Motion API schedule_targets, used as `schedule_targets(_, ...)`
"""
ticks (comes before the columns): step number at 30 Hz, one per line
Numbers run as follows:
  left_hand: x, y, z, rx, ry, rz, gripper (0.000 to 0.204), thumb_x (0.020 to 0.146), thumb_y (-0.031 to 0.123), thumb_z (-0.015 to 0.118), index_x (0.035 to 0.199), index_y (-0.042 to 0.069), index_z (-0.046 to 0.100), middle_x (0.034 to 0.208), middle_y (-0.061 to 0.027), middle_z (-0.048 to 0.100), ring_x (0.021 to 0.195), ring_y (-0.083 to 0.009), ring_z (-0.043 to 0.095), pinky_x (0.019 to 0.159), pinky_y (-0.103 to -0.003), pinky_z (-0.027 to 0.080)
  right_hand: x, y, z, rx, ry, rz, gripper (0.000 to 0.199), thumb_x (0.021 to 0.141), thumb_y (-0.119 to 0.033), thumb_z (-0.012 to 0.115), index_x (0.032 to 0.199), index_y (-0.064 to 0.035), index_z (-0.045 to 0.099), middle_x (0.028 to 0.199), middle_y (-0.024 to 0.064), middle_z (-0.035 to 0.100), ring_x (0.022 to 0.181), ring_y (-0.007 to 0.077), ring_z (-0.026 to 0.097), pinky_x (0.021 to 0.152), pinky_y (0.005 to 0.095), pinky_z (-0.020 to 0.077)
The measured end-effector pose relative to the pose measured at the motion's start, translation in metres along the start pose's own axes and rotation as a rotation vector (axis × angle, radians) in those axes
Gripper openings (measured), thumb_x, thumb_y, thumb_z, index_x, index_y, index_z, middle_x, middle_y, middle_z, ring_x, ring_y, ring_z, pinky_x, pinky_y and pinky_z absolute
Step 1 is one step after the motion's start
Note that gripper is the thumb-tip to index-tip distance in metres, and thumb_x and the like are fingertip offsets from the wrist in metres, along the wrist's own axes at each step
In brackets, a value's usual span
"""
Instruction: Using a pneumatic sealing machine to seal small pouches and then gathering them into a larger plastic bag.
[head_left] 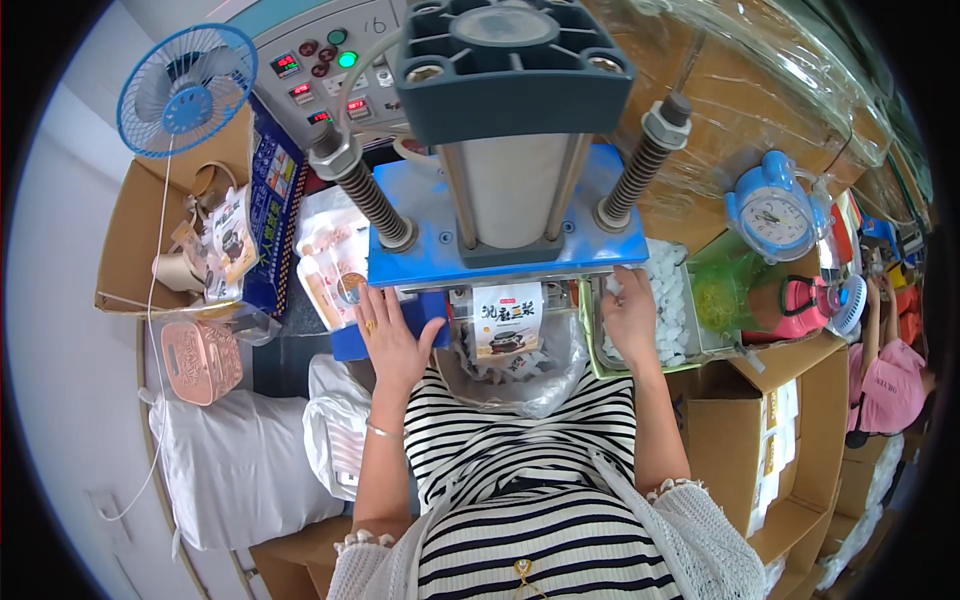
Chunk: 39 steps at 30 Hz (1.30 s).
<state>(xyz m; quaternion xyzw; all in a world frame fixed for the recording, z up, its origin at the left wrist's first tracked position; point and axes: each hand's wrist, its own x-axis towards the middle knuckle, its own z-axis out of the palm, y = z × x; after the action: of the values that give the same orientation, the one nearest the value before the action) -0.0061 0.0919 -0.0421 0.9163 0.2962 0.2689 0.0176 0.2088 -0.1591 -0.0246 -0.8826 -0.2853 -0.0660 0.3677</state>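
Left hand (392, 338) lies open-fingered on the blue press (505, 245); right hand (630, 315) pinches a white packet (612, 286) from the tray (592, 340); keep fingers clear of the plate.

A press machine (505, 190) stands before me. A pouch (507, 320) sits under its plate, between my hands. A tray of small packets (668, 300) lies right; a fan (187, 90) back left, a clock (775, 212) back right.

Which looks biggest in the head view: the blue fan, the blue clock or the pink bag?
1. Blue fan, largest.
2. Blue clock and pink bag look about alike, so no ranking between them; fisheye bending near the rim makes it unsure.
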Motion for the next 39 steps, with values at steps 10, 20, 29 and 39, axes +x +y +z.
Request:
schedule_targets(10, -0.041, 0.012, -0.027, -0.386, -0.138, -0.149, 0.022, 0.085, 0.014, 0.069, 0.103, 0.001, 0.065, 0.095, -0.0109, 0.065, 0.087, -0.0273, 0.06, 0.082, -0.034, 0.046, -0.029, -0.031, -0.018, 0.911, -0.179, 0.596, 0.018, 0.089, -0.006, 0.065, 0.105, -0.0002, 0.063, 0.094, 0.0072, 0.066, 0.085, 0.0128, 0.063, 0.075, 0.0254, 0.0497)
schedule_targets(20, -0.028, 0.083, -0.036, -1.141, -0.578, -0.576, 0.018, 0.088, 0.015, 0.071, 0.089, -0.003, 0.069, 0.08, 0.0005, 0.067, 0.07, -0.0033, 0.055, 0.064, -0.021, 0.045, -0.01, -0.092, 0.014, 0.564, -0.31, -0.052, 0.026, 0.09, -0.009, 0.063, 0.115, -0.0017, 0.062, 0.097, 0.0117, 0.065, 0.084, 0.0196, 0.063, 0.077, 0.0294, 0.0496)
schedule_targets(29, -0.023, 0.073, 0.015, -1.325, -0.507, -0.663, 0.021, 0.091, 0.018, 0.068, 0.092, -0.003, 0.071, 0.081, 0.0004, 0.067, 0.069, -0.0017, 0.054, 0.062, -0.02, 0.045, -0.013, -0.036, 0.01, 0.108, 0.04, -0.074, 0.018, 0.088, -0.013, 0.064, 0.104, -0.0049, 0.066, 0.093, 0.0166, 0.066, 0.081, 0.0318, 0.064, 0.071, 0.0377, 0.0515)
schedule_targets(39, 0.032, 0.05, -0.027, -0.077, -0.147, -0.153, 0.052, 0.079, 0.043, 0.074, 0.104, -0.001, 0.067, 0.108, -0.02, 0.064, 0.099, -0.0348, 0.059, 0.083, -0.043, 0.047, -0.006, -0.01, 0.006, -0.331, -0.094, 0.147, 0.014, 0.085, -0.014, 0.061, 0.095, -0.0041, 0.064, 0.086, 0.0148, 0.064, 0.083, 0.0362, 0.061, 0.072, 0.0445, 0.0494)
